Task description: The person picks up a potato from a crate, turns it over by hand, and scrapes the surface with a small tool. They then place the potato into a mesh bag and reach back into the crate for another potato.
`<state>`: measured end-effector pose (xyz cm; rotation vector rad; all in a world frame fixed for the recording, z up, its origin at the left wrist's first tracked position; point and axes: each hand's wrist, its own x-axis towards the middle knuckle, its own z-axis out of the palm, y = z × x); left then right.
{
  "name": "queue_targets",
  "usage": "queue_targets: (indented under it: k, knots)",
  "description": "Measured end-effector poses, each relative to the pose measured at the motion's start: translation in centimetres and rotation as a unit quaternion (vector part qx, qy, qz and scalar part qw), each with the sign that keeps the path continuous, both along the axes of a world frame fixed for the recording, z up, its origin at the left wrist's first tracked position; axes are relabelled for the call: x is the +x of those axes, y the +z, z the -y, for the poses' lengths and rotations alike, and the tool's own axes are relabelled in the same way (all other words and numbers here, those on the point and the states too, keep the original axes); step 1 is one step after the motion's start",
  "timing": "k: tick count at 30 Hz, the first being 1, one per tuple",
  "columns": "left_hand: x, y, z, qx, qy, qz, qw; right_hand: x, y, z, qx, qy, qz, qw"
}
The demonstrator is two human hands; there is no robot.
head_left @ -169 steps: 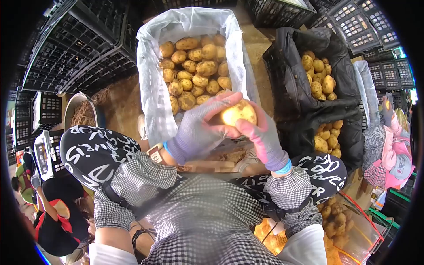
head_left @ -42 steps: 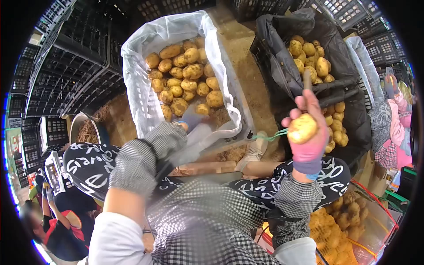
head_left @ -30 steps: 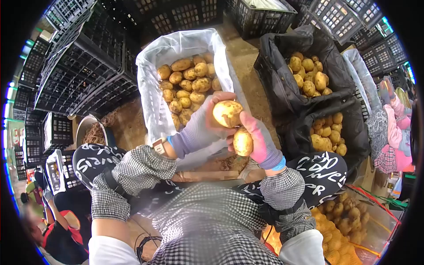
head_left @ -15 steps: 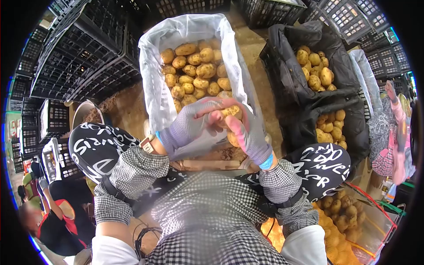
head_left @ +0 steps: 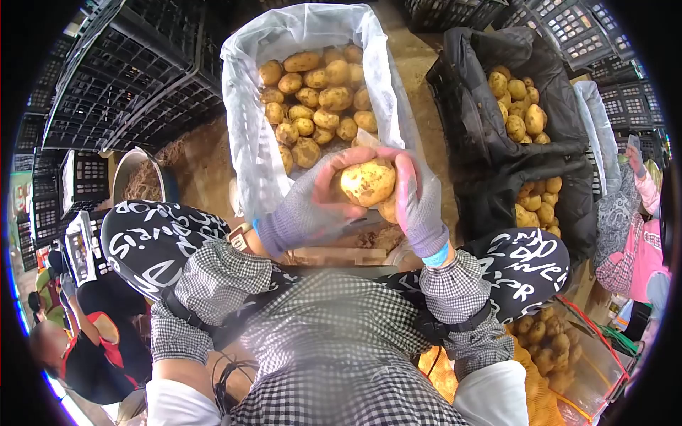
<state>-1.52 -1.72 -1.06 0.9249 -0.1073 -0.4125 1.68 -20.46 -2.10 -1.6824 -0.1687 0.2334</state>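
Observation:
A large yellow potato (head_left: 367, 182) with brown marks sits between my gloved hands, over the near end of a crate lined with white plastic (head_left: 245, 106). My left hand (head_left: 312, 202) curls round it from the left, thumb below and fingers above. From the right, my right hand (head_left: 420, 202) closes about a second potato (head_left: 388, 209), partly hidden beneath the large one. Both gloves are grey with pink-stained fingers. Many potatoes (head_left: 336, 98) lie in the lined crate beyond my hands.
Black-lined crates (head_left: 497, 167) with potatoes stand at the right. Black crates (head_left: 135, 78) are stacked at the left, above a bucket (head_left: 165, 186) of debris. An orange mesh sack (head_left: 536, 383) lies lower right. Other people (head_left: 99, 348) are at the lower left and right edge (head_left: 646, 248).
Between my hands the large potato now shows its broad face, where a smaller, partly covered one showed before. My left fingers have spread around it. The view has shifted slightly.

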Motion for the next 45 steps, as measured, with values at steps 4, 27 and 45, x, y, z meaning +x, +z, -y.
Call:
queue_targets:
  k: [4,27,45]
  knots:
    - [0.6,0.4,-0.7,0.390,0.038,0.164,0.905,-0.1,0.8,-0.3,0.033,0.044,-0.012,0.998]
    - [3.3,1.8,-1.6,0.179,0.026,-0.054,0.982,0.9,2.5,-0.2,0.119,0.057,-0.122,0.984]
    - [-18.9,15.9,20.3,-0.088,-0.664,0.366,0.646,-47.6,43.5,15.5,-0.475,-0.639,0.493,0.351]
